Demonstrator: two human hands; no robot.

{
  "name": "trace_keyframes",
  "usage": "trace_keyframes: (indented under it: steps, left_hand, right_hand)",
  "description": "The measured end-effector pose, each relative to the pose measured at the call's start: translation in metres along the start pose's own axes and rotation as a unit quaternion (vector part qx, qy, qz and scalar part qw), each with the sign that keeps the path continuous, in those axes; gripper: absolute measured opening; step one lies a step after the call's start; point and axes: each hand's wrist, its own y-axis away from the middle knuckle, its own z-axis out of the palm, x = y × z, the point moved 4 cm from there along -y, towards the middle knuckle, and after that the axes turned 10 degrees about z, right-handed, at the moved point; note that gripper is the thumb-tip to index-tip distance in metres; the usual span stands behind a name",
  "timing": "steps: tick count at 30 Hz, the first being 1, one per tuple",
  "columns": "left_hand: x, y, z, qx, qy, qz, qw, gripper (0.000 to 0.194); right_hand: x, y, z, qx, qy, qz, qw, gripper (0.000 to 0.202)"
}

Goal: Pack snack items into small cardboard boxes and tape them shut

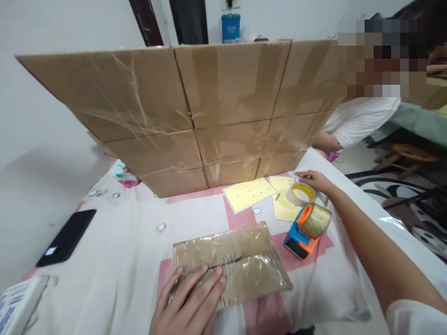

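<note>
My left hand lies flat with fingers spread on a small cardboard parcel, which is wrapped in shiny clear tape. My right hand reaches to the far right of the cloth, its index finger stretched out to the left. Its fingertips are by a small pale piece at the foot of the cardboard wall; whether they touch it I cannot tell. Just below this hand lies a roll of clear tape with a yellow core. Nearer to me is a blue and orange tape dispenser loaded with a wide roll.
Taped cardboard boxes form a tall wall across the back. A black phone and a white box lie at left on the patterned cloth. Behind the wall, at right, is a person in a white sleeve. A wooden stool stands beyond.
</note>
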Motion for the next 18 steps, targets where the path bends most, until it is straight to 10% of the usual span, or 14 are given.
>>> trace_keyframes:
  steps: [11, 18]
  left_hand:
    - [-0.029, 0.017, 0.005, -0.006, 0.067, -0.036, 0.997, 0.054]
    - [-0.081, 0.059, 0.007, 0.035, 0.188, -0.102, 0.976, 0.067]
  right_hand:
    - [-0.031, 0.055, -0.048, 0.125, -0.284, 0.077, 0.948, 0.012]
    - [-0.166, 0.200, -0.034, -0.047, -0.406, -0.160, 0.898, 0.011]
